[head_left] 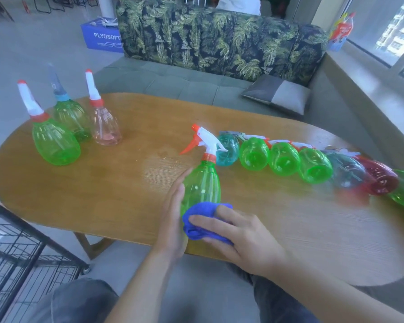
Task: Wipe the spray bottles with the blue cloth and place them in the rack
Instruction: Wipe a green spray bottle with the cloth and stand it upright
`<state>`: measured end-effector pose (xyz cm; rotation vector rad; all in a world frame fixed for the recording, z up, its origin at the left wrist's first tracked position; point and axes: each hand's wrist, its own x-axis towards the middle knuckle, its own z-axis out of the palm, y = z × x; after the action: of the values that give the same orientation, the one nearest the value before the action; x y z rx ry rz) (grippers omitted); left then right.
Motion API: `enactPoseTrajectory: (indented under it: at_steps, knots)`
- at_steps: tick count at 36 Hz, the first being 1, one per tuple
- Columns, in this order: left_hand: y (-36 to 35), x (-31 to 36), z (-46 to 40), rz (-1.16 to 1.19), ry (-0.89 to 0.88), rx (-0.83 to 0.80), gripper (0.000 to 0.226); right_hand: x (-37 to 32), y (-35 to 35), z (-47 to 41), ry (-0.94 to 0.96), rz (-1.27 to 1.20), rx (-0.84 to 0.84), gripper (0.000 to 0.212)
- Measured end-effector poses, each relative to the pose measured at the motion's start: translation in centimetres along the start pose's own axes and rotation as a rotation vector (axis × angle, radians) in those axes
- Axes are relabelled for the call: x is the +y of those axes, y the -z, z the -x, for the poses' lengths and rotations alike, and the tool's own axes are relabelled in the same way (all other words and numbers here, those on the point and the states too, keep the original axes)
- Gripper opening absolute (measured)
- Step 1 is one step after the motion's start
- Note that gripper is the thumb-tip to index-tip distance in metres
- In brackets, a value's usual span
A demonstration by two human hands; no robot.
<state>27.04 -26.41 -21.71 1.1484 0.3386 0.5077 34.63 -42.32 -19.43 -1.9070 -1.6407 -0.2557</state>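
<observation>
At the near table [126, 194] edge I'm bracing the green bottle [202, 183] with my flat left hand [173, 220] while my right hand [238, 234] is pressing the blue cloth [201, 217]; I'm worrying it's slipping off, since nothing's really gripping it.

an oval wooden table [289, 229] stands before a sofa [219, 40] with a dark leaf-print back and a grey-green seat. a grey two-tone cushion [278, 94] lies on the seat's right end. a blue box [100, 38] printed "plyosoft" sits on the floor behind the sofa's left end.
</observation>
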Motion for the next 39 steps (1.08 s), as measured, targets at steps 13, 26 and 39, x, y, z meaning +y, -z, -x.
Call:
enactPoseTrajectory:
  at_steps: [13, 26, 39]
  knots:
    - [-0.6, 0.6, 0.2, 0.091, -0.012, 0.008, 0.066, 2.1, 4.5, -4.9, -0.284, 0.007, 0.277, 0.037]
    - [-0.3, -0.1, 0.0, 0.049, -0.022, 0.044, 0.055, 0.9, 0.6, -2.8, -0.214, -0.052, 0.188, 0.037]
    - [-0.6, -0.3, 0.5, 0.000, -0.069, -0.018, 0.085, 2.8, 4.7, -4.4, -0.183, 0.112, 0.301, 0.033]
